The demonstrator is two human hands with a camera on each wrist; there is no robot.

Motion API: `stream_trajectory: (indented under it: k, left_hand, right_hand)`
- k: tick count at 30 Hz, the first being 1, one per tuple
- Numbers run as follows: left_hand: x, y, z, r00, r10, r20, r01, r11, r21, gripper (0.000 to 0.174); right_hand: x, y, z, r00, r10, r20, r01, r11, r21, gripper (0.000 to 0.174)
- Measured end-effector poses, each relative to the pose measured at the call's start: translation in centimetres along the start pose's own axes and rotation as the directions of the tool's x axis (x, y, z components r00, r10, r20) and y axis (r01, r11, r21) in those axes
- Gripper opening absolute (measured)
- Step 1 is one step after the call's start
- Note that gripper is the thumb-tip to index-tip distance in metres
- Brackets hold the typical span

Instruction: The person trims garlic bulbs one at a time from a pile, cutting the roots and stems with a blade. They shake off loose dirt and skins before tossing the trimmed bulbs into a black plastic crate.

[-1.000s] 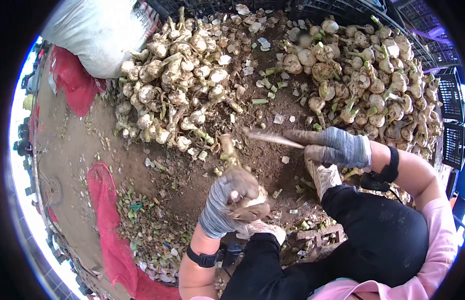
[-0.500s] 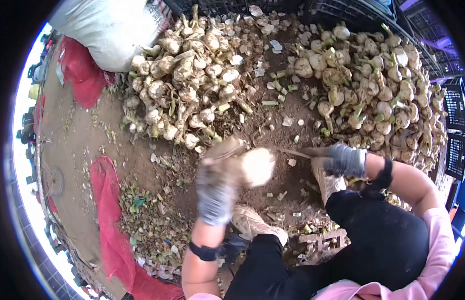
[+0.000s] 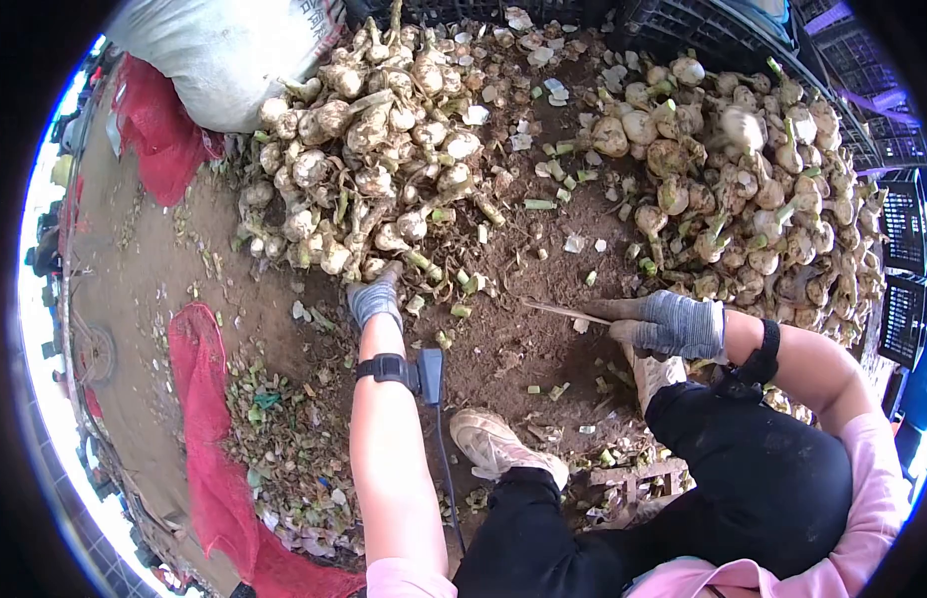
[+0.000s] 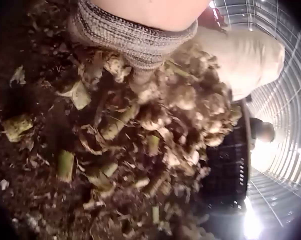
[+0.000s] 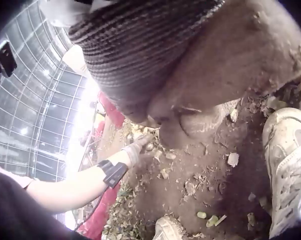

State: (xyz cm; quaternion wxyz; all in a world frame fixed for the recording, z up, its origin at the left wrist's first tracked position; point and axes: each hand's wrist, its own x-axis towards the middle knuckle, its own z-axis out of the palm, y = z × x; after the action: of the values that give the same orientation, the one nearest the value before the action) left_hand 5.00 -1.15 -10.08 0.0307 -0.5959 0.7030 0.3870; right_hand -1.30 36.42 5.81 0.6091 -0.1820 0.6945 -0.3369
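Observation:
My left hand (image 3: 374, 299), in a grey knit glove with soiled fingers, reaches down to the near edge of the left heap of garlic (image 3: 359, 179). Its fingertips are right at a bulb (image 3: 377, 267); I cannot tell whether they are curled round it. The left wrist view has the glove cuff (image 4: 140, 42) above garlic and cut stalks. My right hand (image 3: 673, 324), gloved alike, grips a knife (image 3: 558, 310) over the bare soil, blade pointing left. A blurred garlic bulb (image 3: 743, 130) shows over the right heap of garlic (image 3: 743, 199).
Cut stalk pieces (image 3: 540, 204) and papery skins litter the soil between the heaps. A white sack (image 3: 224, 65) stands behind the left heap, and black crates (image 3: 703, 40) line the back. Red netting (image 3: 199, 369) lies at left. My shoes (image 3: 493, 444) are close below the hands.
The left hand held a garlic bulb, swung it rightward, and is now without it at the left heap. A blurred bulb has appeared over the right heap. The right hand keeps the knife.

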Motion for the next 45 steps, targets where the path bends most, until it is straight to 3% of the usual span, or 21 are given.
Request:
stream_trajectory:
  k: [5, 9, 11, 12, 13, 14, 15, 18, 19, 23, 25, 26, 28, 30, 33, 35, 37, 39, 41, 43, 45]
  left_hand:
    - [-8.2, 2.9, -2.3, 0.943, 0.069, 0.326, 0.117, 0.849, -0.515, 0.072]
    - [-14.5, 2.0, -4.2, 0.639, 0.602, 0.479, 0.004, 0.62, -0.785, 0.047]
    - [-14.5, 1.8, -4.8, 0.414, 0.403, 0.816, 0.795, 0.276, -0.54, 0.036]
    - [-16.9, 2.4, -5.7, 0.403, 0.542, 0.737, 0.67, 0.374, -0.641, 0.039]
    - [-15.1, 0.6, -3.5, 0.385, 0.635, 0.67, 0.188, 0.657, -0.73, 0.044]
    - [-14.1, -2.1, -3.4, 0.383, 0.634, 0.672, 0.188, 0.659, -0.728, 0.044]
    - [-15.6, -0.6, -4.8, 0.235, 0.757, 0.61, -0.671, 0.58, -0.462, 0.053]
    - [-17.8, 1.0, -4.6, 0.069, 0.653, 0.754, -0.985, 0.165, -0.053, 0.067]
    - [-18.7, 2.2, -5.4, 0.134, 0.556, 0.82, -0.904, 0.407, -0.129, 0.066]
    - [-19.5, 1.9, -6.2, 0.301, 0.641, 0.706, -0.574, 0.713, -0.403, 0.066]
    - [-20.2, 1.6, -5.8, 0.126, 0.787, 0.604, -0.979, 0.198, -0.054, 0.061]
    - [-20.9, 1.8, -5.5, 0.034, 0.866, 0.5, -0.944, -0.136, 0.3, 0.057]
    - [-21.3, 1.4, -6.3, 0.105, 0.927, 0.361, -0.966, 0.181, -0.183, 0.047]
    - [-22.6, 4.3, -7.1, 0.136, 0.964, 0.229, -0.934, 0.202, -0.294, 0.046]
    - [-22.7, 3.1, -7.5, 0.365, 0.768, 0.527, -0.608, 0.625, -0.489, 0.066]
    - [-21.2, 3.6, -6.4, 0.272, 0.872, 0.406, -0.648, 0.479, -0.593, 0.044]
    - [-19.9, 3.6, -7.0, -0.003, 0.845, 0.534, -0.727, 0.365, -0.582, 0.037]
    - [-19.3, 3.4, -7.2, 0.121, 0.611, 0.782, -0.645, 0.647, -0.406, 0.025]
    - [-19.6, 4.7, -6.8, -0.3, 0.781, 0.548, -0.918, -0.081, -0.387, 0.023]
    - [-20.6, 5.2, -7.1, -0.247, 0.756, 0.606, -0.924, 0.005, -0.383, 0.023]
    - [-20.3, 4.5, -8.0, -0.193, 0.81, 0.554, -0.952, -0.019, -0.305, 0.03]
  right_hand:
    - [-0.9, -0.6, -0.5, 0.984, -0.147, -0.104, 0.142, 0.988, -0.055, 0.053]
    - [-1.7, -3.6, -0.4, 0.901, -0.4, -0.166, 0.313, 0.867, -0.387, 0.05]
    - [-1.3, -3.6, -0.1, 0.788, -0.603, -0.12, 0.451, 0.7, -0.553, 0.05]
    - [-1.0, -4.1, 0.2, 0.712, -0.694, -0.108, 0.49, 0.601, -0.631, 0.051]
    - [-1.3, -5.2, 0.2, 0.742, -0.669, -0.038, 0.462, 0.552, -0.694, 0.053]
    - [-1.0, -5.5, 0.4, 0.714, -0.699, -0.022, 0.501, 0.532, -0.682, 0.054]
    - [-0.8, -5.8, 0.6, 0.685, -0.729, -0.005, 0.539, 0.511, -0.67, 0.055]
    - [-0.5, -6.8, 1.4, 0.661, -0.749, 0.049, 0.567, 0.455, -0.687, 0.057]
    - [-0.4, -6.9, 1.7, 0.627, -0.778, 0.032, 0.589, 0.447, -0.673, 0.054]
    - [-0.2, -6.7, 1.9, 0.601, -0.799, 0.027, 0.611, 0.436, -0.661, 0.055]
    - [-0.9, -6.8, 1.5, 0.692, -0.715, 0.1, 0.521, 0.399, -0.755, 0.053]
    - [-1.0, -6.4, 1.3, 0.691, -0.716, 0.099, 0.519, 0.397, -0.757, 0.053]
    - [-0.5, -4.0, 1.0, 0.772, -0.636, -0.014, 0.367, 0.462, -0.807, 0.053]
    - [0.0, 0.7, -1.9, 0.752, -0.563, -0.343, 0.149, 0.652, -0.744, 0.051]
    - [-1.4, 1.7, -2.8, 0.83, -0.332, -0.448, -0.014, 0.791, -0.612, 0.051]
    - [-1.5, 0.9, -2.6, 0.892, -0.316, -0.322, 0.133, 0.866, -0.481, 0.052]
    - [-2.2, -1.3, -2.2, 0.9, -0.406, -0.157, 0.384, 0.91, -0.154, 0.056]
    - [-2.5, -3.5, -1.6, 0.908, -0.417, -0.046, 0.415, 0.909, -0.039, 0.057]
    - [-2.6, -5.2, -1.1, 0.912, -0.411, 0.016, 0.41, 0.912, 0.019, 0.053]
    - [-2.1, -5.6, -1.0, 0.889, -0.447, 0.093, 0.449, 0.893, -0.003, 0.054]
    - [-1.3, -2.7, -1.4, 0.979, -0.202, 0.034, 0.2, 0.979, 0.045, 0.053]
